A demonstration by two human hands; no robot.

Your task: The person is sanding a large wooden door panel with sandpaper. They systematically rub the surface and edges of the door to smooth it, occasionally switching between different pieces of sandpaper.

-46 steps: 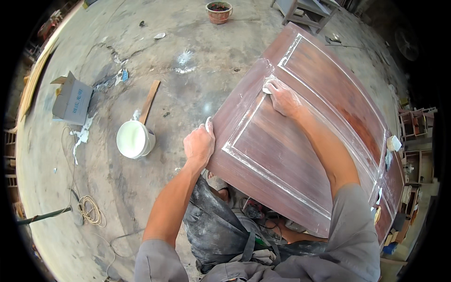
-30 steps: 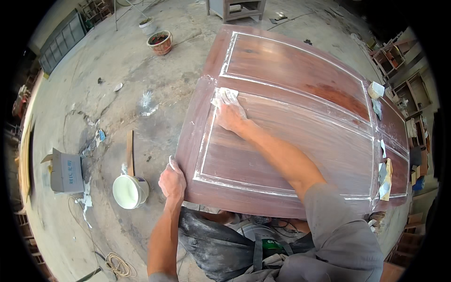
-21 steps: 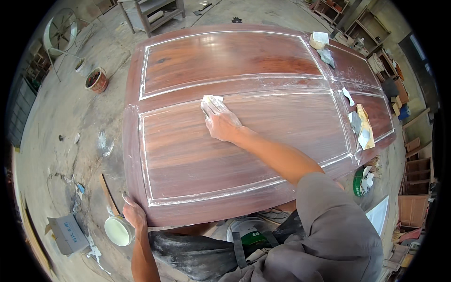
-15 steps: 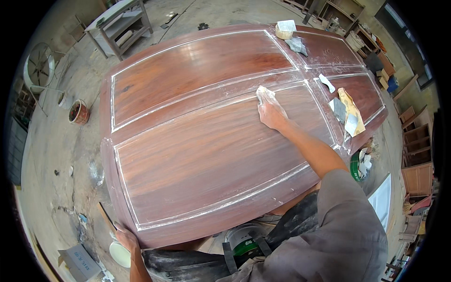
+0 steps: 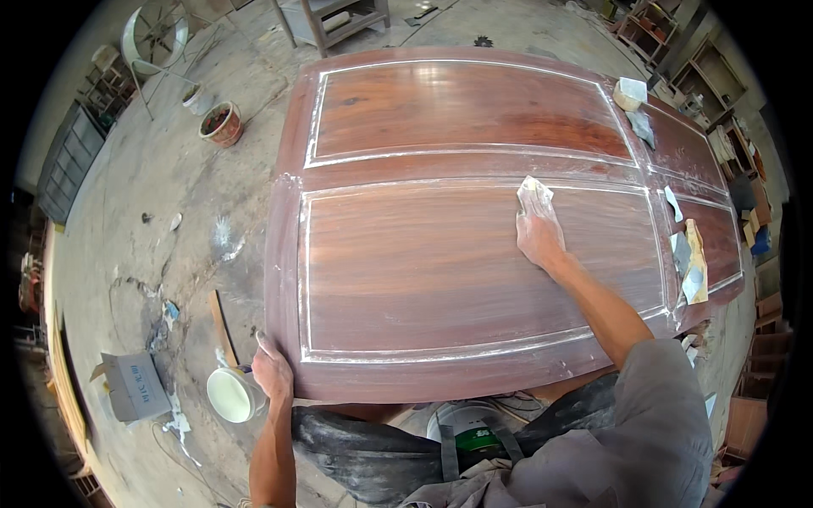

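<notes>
pressing a pale folded sandpaper sheet (image 5: 533,196) flat on the reddish-brown panelled wooden door (image 5: 440,262), right hand (image 5: 539,237); left hand (image 5: 273,372) grips the near-left door edge.

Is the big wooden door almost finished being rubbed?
Partly, it seems. White filler lines already run along the panel grooves of the door. The right hand presses a pale sanding sheet on the near panel's top edge; the left hand grips the near corner. Filler haze along the edges looks left to rub.
</notes>
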